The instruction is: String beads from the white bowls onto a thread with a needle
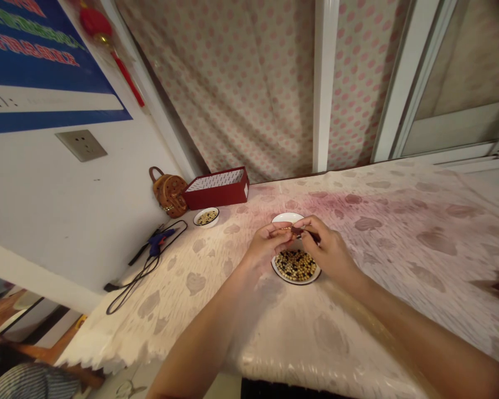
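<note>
Left hand (269, 243) and right hand (326, 246) close together above a round white dish (296, 281), both closed in a pinch, fingertips (303, 223) meeting around a small dark brown piece (300, 231), thin end angled out to the right. Exact kind of piece too small to tell. Piece held in the air over the upper part of the dish, not touching the contents as far as visible. In the dish, a heap of small round beads (295, 265), dark and pale tan mixed, lower part in plain view, upper part hidden behind the hands. Dish resting on a table under a glossy pale cover (399, 233) with a leaf-like mauve pattern and pinkish staining. Further toward the wall, a smaller white dish (206, 218) with similar mixed beads, just in front of an open red box (216, 189) with a patterned white inside. Brown studded bag (169, 192) beside the box, in the corner. Blue glue gun (160, 240) on the table along the wall, black cord (147, 271) looped beside it. On the wall, a socket plate (81, 145), blue poster (37, 66) and red hanging ornament (95, 22). Behind the table, pink polka-dot curtain (233, 83). Dark object at the right edge, too blurred to tell.
</note>
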The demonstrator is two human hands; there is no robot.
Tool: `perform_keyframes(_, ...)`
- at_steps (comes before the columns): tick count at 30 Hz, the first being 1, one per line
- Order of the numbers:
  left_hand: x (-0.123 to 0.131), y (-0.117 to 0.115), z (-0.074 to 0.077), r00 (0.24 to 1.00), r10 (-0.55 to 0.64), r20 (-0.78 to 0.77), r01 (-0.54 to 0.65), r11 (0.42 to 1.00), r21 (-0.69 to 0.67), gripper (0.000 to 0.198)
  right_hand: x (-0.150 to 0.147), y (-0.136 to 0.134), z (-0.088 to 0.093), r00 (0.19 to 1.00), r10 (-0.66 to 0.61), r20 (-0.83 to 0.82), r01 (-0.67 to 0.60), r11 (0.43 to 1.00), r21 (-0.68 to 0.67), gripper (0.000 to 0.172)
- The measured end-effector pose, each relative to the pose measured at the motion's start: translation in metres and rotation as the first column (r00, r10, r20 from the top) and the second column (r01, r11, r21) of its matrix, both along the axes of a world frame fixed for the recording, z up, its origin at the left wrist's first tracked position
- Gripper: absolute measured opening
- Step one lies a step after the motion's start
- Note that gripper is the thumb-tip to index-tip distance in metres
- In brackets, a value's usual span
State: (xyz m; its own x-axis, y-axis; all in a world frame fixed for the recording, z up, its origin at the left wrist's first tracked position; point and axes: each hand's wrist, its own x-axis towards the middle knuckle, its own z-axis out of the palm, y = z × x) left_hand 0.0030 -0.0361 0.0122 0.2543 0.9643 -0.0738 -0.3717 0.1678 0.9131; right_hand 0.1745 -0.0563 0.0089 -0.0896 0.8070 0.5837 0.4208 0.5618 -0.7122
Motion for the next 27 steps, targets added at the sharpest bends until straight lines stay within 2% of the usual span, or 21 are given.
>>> perform_keyframes(4,-0.003,0.008,-0.005,0.997,0.056,-0.057,-0.049,0.993,0.109,0.037,0.001,0.003,-0.002,0.997,-0.069,-0.025,0.068,0.997,-0.033,0.015)
perform_keyframes(9,0.002,0.027,-0.015,0.945,0.24,-0.221,-0.158,0.93,0.332,0.02,0.002,0.005,-0.004,0.985,-0.156,-0.067,0.153,0.987,-0.052,0.016)
perform_keyframes(13,0.006,0.033,-0.016,0.88,0.308,-0.361,-0.117,0.878,0.465,0.021,0.004,0.004,-0.002,0.984,-0.167,-0.06,0.165,0.985,-0.04,0.017)
perform_keyframes(16,0.003,0.021,-0.01,0.776,0.355,-0.521,-0.035,0.849,0.527,0.021,0.004,0.003,0.001,0.982,-0.179,-0.051,0.179,0.984,-0.013,0.016)
perform_keyframes(19,-0.001,0.002,-0.001,0.615,0.367,-0.698,0.14,0.82,0.554,0.019,0.004,0.003,0.002,0.98,-0.19,-0.052,0.19,0.982,-0.001,0.016)
perform_keyframes(22,-0.001,-0.013,0.005,0.473,0.362,-0.803,0.302,0.79,0.534,0.023,0.003,0.003,0.001,0.98,-0.186,-0.064,0.186,0.983,-0.01,0.017)
perform_keyframes(27,0.006,-0.019,0.003,0.358,0.367,-0.858,0.477,0.718,0.506,0.031,0.003,0.003,0.0,0.981,-0.179,-0.072,0.178,0.984,-0.02,0.016)
